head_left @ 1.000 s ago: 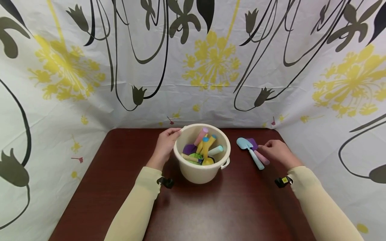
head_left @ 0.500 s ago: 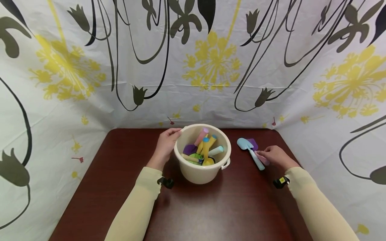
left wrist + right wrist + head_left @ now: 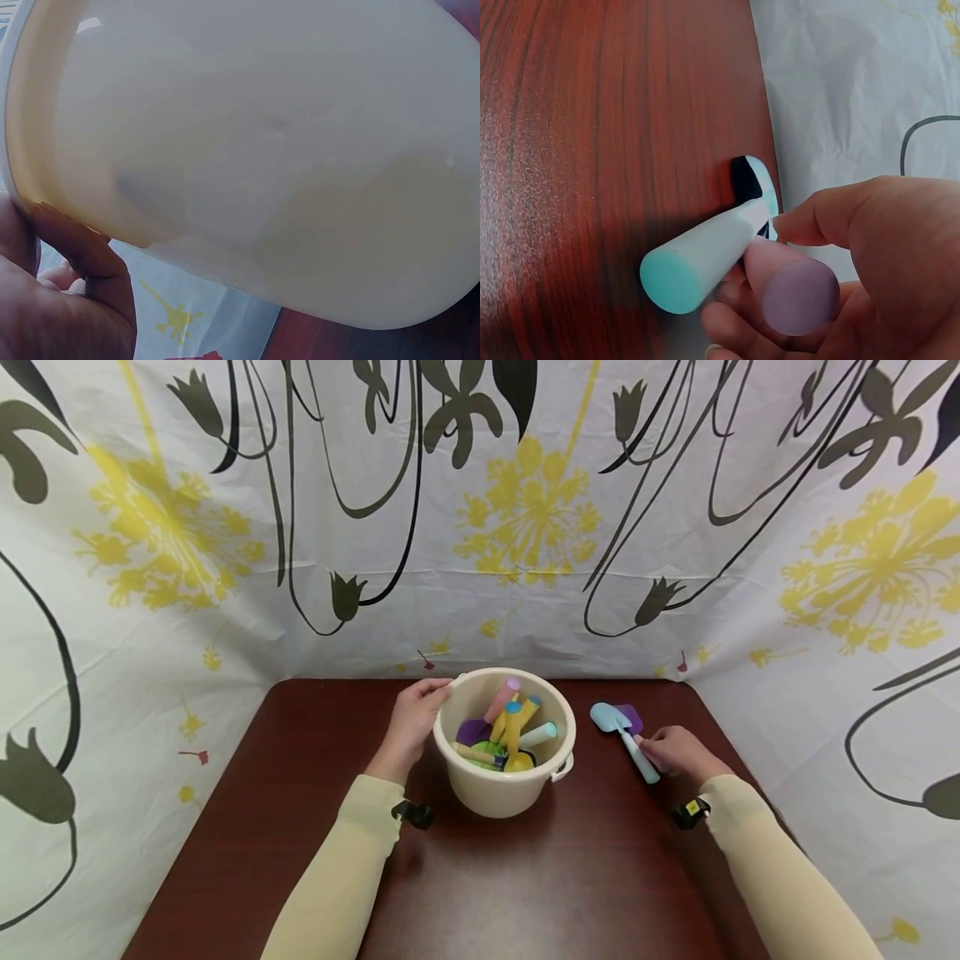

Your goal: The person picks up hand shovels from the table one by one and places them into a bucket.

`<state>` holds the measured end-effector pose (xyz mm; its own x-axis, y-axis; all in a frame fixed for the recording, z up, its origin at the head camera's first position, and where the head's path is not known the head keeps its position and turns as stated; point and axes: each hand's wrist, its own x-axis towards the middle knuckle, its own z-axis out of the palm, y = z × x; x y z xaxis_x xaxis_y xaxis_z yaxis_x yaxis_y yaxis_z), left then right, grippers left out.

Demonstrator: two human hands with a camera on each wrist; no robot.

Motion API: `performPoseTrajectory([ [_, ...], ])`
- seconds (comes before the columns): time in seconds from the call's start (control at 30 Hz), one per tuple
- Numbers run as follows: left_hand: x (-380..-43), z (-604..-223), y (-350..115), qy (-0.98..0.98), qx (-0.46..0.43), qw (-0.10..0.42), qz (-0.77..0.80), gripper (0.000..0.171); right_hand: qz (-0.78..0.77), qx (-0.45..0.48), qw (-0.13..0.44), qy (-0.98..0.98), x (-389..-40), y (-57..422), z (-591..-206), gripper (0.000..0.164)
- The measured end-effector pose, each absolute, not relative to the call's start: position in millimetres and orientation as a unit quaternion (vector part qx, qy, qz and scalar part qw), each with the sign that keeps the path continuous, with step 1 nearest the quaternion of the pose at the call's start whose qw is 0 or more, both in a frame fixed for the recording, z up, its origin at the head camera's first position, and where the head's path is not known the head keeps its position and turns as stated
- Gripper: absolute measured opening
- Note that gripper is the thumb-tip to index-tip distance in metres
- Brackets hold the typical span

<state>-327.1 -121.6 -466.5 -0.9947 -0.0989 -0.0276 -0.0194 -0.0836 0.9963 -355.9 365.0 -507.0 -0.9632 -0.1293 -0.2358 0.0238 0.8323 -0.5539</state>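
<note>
My left hand [image 3: 408, 722] grips the rim of a cream bucket [image 3: 491, 797], its thumb and fingers at the left edge. The bucket's pale wall [image 3: 262, 150] fills most of the left wrist view. To the right, my right hand [image 3: 678, 752] holds the pink handle [image 3: 776, 270] of a toy shovel between thumb and fingers. That shovel's purple blade [image 3: 632, 718] lies partly under a light blue toy trowel [image 3: 609, 717]. The trowel's pale handle [image 3: 705, 262] rests beside the pink one and slants toward me.
Inside the bucket stand several toy tools, among them a pink handle [image 3: 501, 700], yellow handles [image 3: 513, 731] and a light blue handle [image 3: 537, 734]. A small side handle [image 3: 562, 767] sticks out at the bucket's right. Floral cloth [image 3: 495, 610] hangs behind the dark red table [image 3: 540, 893].
My right hand has moved slightly down and left onto the pink handle, now covering it and taking hold. The left hand and bucket have stayed put.
</note>
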Motion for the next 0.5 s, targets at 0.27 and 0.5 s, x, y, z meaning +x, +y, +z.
performPoseTrajectory([
  [0.27,-327,-467,-121,-0.677,0.046,0.027,-0.734,0.025,-0.295,-0.017,0.126,0.947,-358,364,-518,0.051],
  [0.5,-327,-467,-121,-0.677,0.044,0.029,-0.734,0.024,-0.295,-0.015,0.109,0.949,-356,365,-518,0.054],
])
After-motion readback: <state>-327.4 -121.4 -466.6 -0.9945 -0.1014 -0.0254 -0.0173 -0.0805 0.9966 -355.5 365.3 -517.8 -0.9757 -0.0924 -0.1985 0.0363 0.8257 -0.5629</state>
